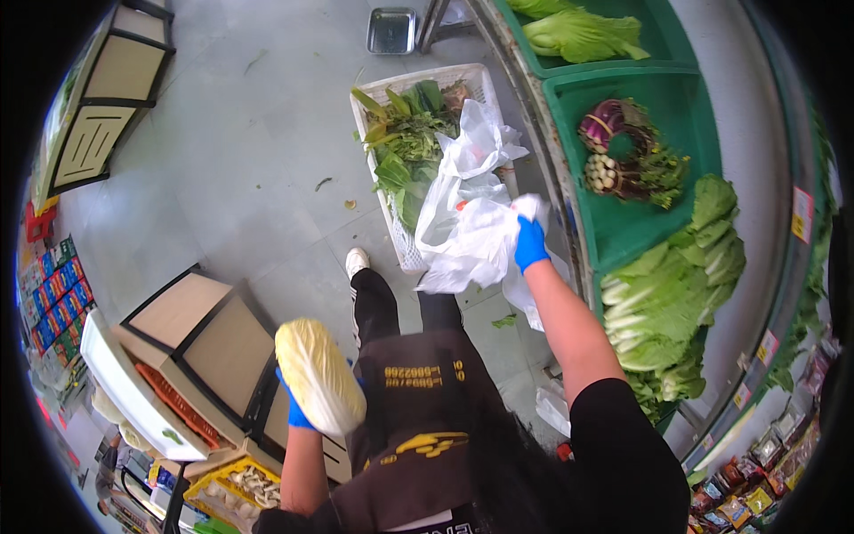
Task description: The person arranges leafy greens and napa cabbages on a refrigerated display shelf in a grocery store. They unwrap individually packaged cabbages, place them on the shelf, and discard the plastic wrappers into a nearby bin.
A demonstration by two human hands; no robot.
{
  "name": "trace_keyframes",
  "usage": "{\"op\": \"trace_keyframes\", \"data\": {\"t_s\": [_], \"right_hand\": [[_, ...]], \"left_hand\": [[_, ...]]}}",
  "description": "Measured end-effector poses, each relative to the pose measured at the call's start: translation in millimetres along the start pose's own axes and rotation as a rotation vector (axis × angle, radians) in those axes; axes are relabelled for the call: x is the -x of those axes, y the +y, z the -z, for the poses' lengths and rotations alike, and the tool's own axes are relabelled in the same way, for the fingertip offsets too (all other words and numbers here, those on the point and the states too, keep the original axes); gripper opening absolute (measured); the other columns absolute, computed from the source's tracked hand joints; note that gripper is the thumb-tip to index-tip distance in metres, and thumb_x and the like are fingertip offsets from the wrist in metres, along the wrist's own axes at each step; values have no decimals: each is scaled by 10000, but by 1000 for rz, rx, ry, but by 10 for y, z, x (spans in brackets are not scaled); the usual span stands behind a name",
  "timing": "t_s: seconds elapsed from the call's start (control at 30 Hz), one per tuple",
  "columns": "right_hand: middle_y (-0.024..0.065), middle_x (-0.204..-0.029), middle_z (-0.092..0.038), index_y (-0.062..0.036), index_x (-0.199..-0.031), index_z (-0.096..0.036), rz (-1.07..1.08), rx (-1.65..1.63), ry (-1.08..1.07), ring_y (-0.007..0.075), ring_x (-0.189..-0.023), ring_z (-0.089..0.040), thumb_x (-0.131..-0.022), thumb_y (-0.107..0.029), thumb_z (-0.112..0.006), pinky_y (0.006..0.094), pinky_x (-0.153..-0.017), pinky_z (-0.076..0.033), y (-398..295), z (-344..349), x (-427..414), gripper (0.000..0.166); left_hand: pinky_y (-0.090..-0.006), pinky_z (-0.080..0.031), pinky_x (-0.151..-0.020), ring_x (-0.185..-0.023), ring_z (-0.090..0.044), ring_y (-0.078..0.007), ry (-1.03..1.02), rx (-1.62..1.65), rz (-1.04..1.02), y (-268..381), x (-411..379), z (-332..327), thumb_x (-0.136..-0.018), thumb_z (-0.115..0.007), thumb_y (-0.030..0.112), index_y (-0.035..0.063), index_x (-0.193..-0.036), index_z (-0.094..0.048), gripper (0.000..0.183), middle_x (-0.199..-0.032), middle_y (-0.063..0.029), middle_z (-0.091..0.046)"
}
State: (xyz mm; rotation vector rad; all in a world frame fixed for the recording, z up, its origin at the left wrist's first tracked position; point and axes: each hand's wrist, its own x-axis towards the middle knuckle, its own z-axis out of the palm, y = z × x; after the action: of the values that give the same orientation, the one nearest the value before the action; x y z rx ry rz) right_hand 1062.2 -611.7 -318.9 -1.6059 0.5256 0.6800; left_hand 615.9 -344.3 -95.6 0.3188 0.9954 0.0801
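A pale yellow napa cabbage (320, 374) rests in my left hand (297, 404), which wears a blue glove and is partly hidden under it. My right hand (531, 243), gloved in blue too, grips a bunch of white plastic bags (477, 230). The bags spread over the near right side of a white plastic crate (392, 227) on the floor. Inside the crate lie loose leafy greens (407, 143), some of them wilted. The cabbage is held apart from the bags, in front of my dark apron (420, 374).
On the right, green bins (640, 233) hold bundled purple-stemmed greens (617, 150) and leafy lettuces (660, 304). A metal tray (391, 31) sits on the floor beyond the crate. At left stand panelled display stands (200, 320) and a yellow crate of mushrooms (233, 490). A person (110, 467) is far left.
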Motion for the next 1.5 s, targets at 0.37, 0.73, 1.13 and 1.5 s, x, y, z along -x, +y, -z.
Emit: {"op": "trace_keyframes", "data": {"t_s": [0.37,0.73,1.13,1.5], "right_hand": [[215,-1469,28,-192,-1424,-178,229,1941,-431,532,-1294,47,-576,-692,-633,729,-944,-39,947,-1875,-1212,1085],[147,-1393,-337,-169,-1326,-392,644,1813,-111,357,-1287,-286,-750,-458,-578,624,-997,-177,1646,-1722,-1371,670],[233,-1239,-446,-23,-1275,-424,353,1905,-169,410,-1109,-466,-812,-205,-457,637,-985,-166,4,-1547,553,498],[198,-939,-593,-23,-923,-589,332,549,-241,351,-903,-557,-857,-463,-485,412,-809,-424,356,209,3599,457]], "left_hand": [[-324,-428,-855,-957,-509,-183,453,-130,193,-239,-716,318,-928,-403,348,128,-1245,-432,387,-1062,-50,-536],[-365,-508,-624,-692,-575,-181,789,174,132,8,-1356,-471,-909,-447,411,120,-1186,-476,403,-837,-46,-581],[-433,-433,-832,-935,-528,-273,63,-141,82,239,-300,-229,-919,-375,418,138,-1230,-434,422,-1046,-91,-556],[-556,-391,-916,-1097,-490,-368,-694,-586,571,174,-253,-1812,-739,-308,768,147,-1344,-355,868,-1249,-150,-489]]}}
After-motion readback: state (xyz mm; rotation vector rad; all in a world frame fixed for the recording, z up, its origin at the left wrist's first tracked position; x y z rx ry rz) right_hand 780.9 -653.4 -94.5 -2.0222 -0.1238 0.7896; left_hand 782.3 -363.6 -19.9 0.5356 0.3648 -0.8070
